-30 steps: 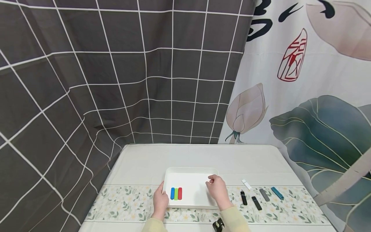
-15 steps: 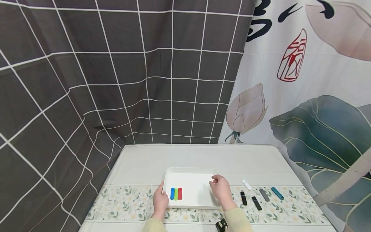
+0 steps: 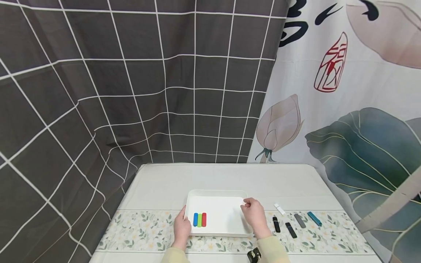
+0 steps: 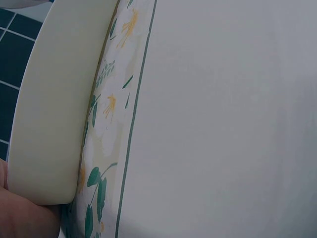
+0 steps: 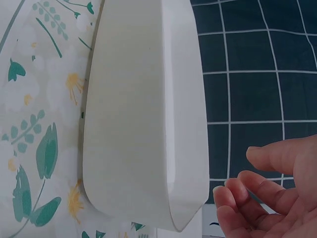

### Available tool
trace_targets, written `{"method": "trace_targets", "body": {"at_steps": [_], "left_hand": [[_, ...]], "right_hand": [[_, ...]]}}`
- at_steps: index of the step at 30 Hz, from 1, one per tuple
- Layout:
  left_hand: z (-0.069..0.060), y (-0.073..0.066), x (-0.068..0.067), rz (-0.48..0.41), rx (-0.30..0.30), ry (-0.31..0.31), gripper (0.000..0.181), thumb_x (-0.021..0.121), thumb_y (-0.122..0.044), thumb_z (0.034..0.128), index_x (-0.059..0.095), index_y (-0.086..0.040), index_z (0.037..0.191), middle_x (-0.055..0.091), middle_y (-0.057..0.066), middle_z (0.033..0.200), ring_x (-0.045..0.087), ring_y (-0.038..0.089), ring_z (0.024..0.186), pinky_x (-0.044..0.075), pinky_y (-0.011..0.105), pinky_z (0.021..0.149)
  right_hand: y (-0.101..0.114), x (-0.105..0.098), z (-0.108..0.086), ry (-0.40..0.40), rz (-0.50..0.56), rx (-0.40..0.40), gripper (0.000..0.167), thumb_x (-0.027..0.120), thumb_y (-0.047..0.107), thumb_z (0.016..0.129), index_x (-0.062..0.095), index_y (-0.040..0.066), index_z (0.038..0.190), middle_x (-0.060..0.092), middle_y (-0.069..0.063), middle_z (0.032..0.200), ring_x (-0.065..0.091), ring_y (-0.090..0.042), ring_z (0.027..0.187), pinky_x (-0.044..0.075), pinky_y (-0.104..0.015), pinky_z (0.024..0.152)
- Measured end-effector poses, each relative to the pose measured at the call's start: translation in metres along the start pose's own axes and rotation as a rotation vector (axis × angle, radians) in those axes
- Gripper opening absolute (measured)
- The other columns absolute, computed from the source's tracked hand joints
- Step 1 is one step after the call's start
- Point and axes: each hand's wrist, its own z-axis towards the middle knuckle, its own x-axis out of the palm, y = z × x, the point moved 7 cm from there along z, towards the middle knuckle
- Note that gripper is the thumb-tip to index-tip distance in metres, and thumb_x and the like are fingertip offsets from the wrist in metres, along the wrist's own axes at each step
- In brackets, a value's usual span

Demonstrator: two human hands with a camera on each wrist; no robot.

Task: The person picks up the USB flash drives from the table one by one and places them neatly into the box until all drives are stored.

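- Left hand (image 3: pixel 182 227) grips the tray (image 3: pixel 218 210)'s left edge.
- Right hand (image 3: pixel 255 215), fingers loosely curled, thumb slightly apart, hovers by its right edge.
- Tray sits on the table (image 3: pixel 227 175), long axis left-right; in its left part, three blocks (image 3: pixel 199 220) point lengthwise toward the table's far edge.
- Compared with a second ago, the right hand is farther right; blocks unmoved.

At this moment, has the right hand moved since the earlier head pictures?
Yes. In the head view, the right hand has moved rightward, farther from the red bar, which stays in place in the white tray.
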Motion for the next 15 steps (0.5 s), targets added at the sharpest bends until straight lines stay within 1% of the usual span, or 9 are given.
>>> {"method": "trace_targets", "body": {"at_steps": [5,7,10,15], "left_hand": [[-0.002,0.0,-0.001,-0.004,-0.003,0.001,0.054,0.041,0.011,0.0951,0.045,0.007,0.149,0.047,0.03,0.154,0.04,0.052,0.145,0.036,0.062,0.123],[-0.002,0.0,-0.001,-0.006,-0.01,0.004,0.055,0.041,0.011,0.0955,0.045,0.007,0.15,0.046,0.029,0.154,0.039,0.051,0.146,0.035,0.062,0.123],[-0.001,0.0,0.0,-0.002,-0.01,0.006,0.055,0.041,0.011,0.0954,0.044,0.007,0.15,0.046,0.03,0.154,0.039,0.052,0.145,0.036,0.062,0.122],[0.0,0.0,0.001,0.0,-0.006,0.011,0.054,0.04,0.011,0.096,0.044,0.008,0.15,0.046,0.03,0.154,0.04,0.052,0.145,0.038,0.062,0.121]], "right_hand": [[-0.005,0.0,0.002,0.01,0.008,0.019,0.032,0.066,0.006,0.093,0.065,-0.011,0.121,0.066,-0.014,0.092,0.059,-0.019,0.077,0.052,-0.025,0.059],[-0.006,-0.002,0.002,0.008,0.006,0.014,0.033,0.066,0.006,0.093,0.065,-0.011,0.121,0.066,-0.014,0.091,0.059,-0.019,0.077,0.053,-0.025,0.059],[-0.007,-0.005,0.003,-0.002,0.007,0.01,0.033,0.065,0.006,0.093,0.065,-0.012,0.121,0.067,-0.015,0.091,0.06,-0.02,0.077,0.053,-0.026,0.06],[-0.011,-0.011,0.003,-0.005,0.012,0.026,0.033,0.065,0.005,0.094,0.064,-0.013,0.121,0.066,-0.016,0.092,0.06,-0.021,0.077,0.053,-0.027,0.06]]}}
